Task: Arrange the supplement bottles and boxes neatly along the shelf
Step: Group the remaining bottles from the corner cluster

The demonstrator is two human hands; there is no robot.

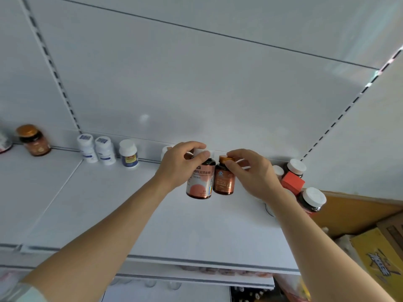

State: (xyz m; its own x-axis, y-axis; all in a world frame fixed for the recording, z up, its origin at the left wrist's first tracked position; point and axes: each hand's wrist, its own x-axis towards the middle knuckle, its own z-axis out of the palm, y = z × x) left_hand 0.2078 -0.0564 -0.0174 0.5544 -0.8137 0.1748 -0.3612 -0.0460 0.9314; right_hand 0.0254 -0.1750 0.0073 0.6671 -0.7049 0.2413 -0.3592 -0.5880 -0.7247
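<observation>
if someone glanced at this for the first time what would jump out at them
Two hands meet mid-shelf: the left hand grips the cap of a pink-labelled bottle, and the right hand pinches the gold cap of a brown bottle right beside it. Next, the red box among dark bottles at the right end stands out against the white shelf.

Glossy dark plastic bottles (199,182) with paper labels; smooth white shelf (109,203), painted metal; matt orange box (292,183) at three o'clock
</observation>
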